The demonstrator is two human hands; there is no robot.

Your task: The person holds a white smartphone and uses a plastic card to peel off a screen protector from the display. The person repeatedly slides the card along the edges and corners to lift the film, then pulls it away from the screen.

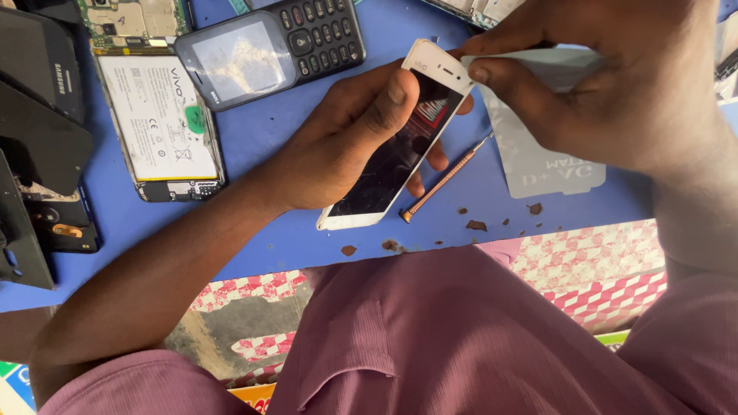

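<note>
My left hand grips a white smartphone with a dark, cracked screen, tilted above the blue mat; the thumb lies across the glass. My right hand pinches the phone's top corner between thumb and forefinger. Whether it holds a small tool there I cannot tell. A thin screwdriver with a copper-coloured handle lies on the mat just under the phone.
A grey translucent plastic sheet lies right of the screwdriver. At upper left are an opened phone showing its white battery, a black keypad phone and dark phone parts. A patterned cloth covers the near edge.
</note>
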